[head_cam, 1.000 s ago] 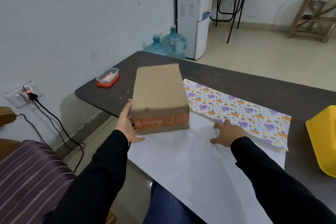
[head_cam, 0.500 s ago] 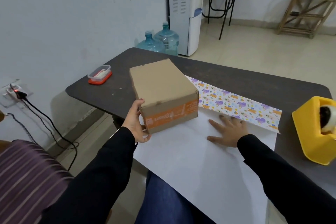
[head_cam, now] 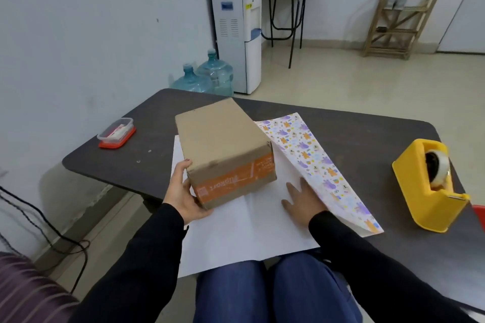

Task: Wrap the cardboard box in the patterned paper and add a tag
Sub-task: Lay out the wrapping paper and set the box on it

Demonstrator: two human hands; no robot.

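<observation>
Dark table (head_cam: pixel 362 136) | left hand (head_cam: pixel 183 193) grips cardboard box (head_cam: pixel 223 139) corner | right hand (head_cam: pixel 301 200) spread flat on patterned paper (head_cam: pixel 236 233)

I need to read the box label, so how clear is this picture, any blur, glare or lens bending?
Head view: soft overall, so the print on the orange tape of the cardboard box is smeared; head view: even light, no harsh glare, a soft shadow below the table; head view: the wide lens bows lines near the edges.
</observation>
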